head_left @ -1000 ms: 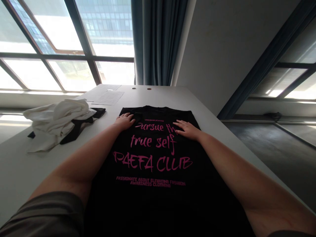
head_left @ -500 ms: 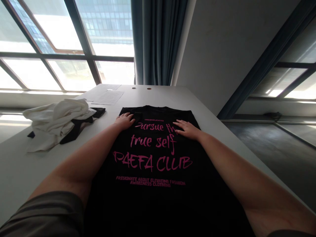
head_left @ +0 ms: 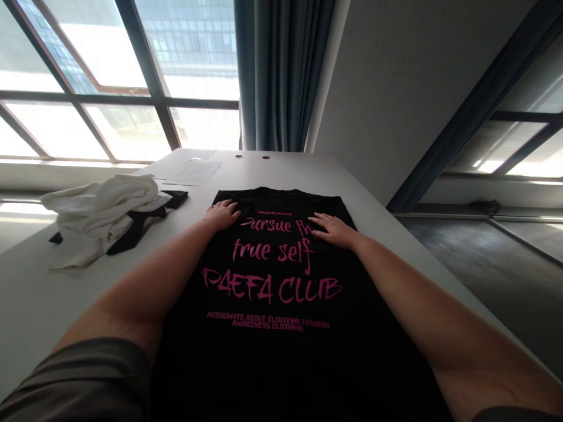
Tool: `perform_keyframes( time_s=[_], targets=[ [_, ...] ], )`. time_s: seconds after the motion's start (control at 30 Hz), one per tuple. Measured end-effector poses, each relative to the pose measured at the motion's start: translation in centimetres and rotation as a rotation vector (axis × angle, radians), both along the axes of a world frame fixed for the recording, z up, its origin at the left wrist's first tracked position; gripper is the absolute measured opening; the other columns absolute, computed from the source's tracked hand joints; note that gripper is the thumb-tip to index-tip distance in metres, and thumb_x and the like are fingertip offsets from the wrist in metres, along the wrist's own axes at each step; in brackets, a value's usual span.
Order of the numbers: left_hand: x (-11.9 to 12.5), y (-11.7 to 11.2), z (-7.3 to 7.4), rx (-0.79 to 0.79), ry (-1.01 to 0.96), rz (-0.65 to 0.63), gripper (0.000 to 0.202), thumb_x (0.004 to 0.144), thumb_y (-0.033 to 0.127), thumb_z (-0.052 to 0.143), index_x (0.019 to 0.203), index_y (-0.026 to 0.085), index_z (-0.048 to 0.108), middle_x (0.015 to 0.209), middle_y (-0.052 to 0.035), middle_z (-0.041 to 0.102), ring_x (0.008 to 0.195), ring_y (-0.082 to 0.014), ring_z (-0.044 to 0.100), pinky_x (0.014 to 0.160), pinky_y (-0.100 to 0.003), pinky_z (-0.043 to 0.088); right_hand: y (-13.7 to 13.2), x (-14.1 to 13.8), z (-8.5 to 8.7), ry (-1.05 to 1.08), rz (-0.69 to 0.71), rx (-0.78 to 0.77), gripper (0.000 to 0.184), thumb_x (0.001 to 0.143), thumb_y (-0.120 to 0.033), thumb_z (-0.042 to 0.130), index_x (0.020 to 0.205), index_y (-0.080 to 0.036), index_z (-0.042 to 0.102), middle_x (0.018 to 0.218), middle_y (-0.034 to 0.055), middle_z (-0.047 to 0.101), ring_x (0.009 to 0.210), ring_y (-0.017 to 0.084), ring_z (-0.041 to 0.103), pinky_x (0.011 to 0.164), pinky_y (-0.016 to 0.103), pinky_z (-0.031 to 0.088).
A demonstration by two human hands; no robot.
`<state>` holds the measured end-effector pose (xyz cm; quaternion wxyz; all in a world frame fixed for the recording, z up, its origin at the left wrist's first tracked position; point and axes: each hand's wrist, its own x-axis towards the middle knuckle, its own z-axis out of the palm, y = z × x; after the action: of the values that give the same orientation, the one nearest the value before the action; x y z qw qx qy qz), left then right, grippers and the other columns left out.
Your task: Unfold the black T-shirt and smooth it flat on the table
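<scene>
A black T-shirt [head_left: 272, 363] with pink lettering lies spread out in front of me, its collar at the far end. My left hand [head_left: 222, 215] rests flat on its upper left part, fingers stretched out, beside a small dark fold of cloth. On the upper right of the shirt lies my right hand [head_left: 333, 229], fingers spread and covering the end of one printed line. Neither hand grips the fabric. The shirt's lower edge runs out of view at the bottom.
The shirt lies on a long white table [head_left: 299, 170]. To the left sits a crumpled heap of white cloth [head_left: 105, 202] with black pieces [head_left: 132, 234]. Sheets of paper [head_left: 192, 173] lie at the far left, before a window and a blue curtain [head_left: 281, 76].
</scene>
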<state>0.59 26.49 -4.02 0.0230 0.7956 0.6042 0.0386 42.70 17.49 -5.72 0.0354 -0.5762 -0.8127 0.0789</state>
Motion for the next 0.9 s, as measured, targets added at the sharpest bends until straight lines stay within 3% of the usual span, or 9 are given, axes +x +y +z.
perform_keyframes(
  time_s=[0.37, 0.9],
  targets=[
    [-0.11, 0.43, -0.36, -0.001, -0.004, 0.0, 0.069, 0.1, 0.061, 0.03, 0.159, 0.028, 0.041, 0.169, -0.0057, 0.032, 0.154, -0.0322, 0.029, 0.125, -0.054, 0.028, -0.31, -0.24, 0.46, -0.011, -0.011, -0.013, 0.074, 0.1, -0.07, 0.039, 0.163, -0.032, 0.036, 0.171, 0.0061, 0.025, 0.157, 0.037, 0.023, 0.127, 0.059, 0.02],
    [-0.12, 0.53, -0.34, -0.001, -0.001, 0.006, 0.069, 0.1, 0.062, 0.029, 0.16, 0.03, 0.04, 0.17, -0.0047, 0.031, 0.154, -0.0338, 0.029, 0.124, -0.057, 0.028, -0.19, -0.16, 0.47, -0.015, 0.007, -0.01, 0.075, 0.1, -0.068, 0.039, 0.164, -0.029, 0.035, 0.171, 0.0099, 0.024, 0.156, 0.037, 0.024, 0.125, 0.062, 0.02]
  ],
)
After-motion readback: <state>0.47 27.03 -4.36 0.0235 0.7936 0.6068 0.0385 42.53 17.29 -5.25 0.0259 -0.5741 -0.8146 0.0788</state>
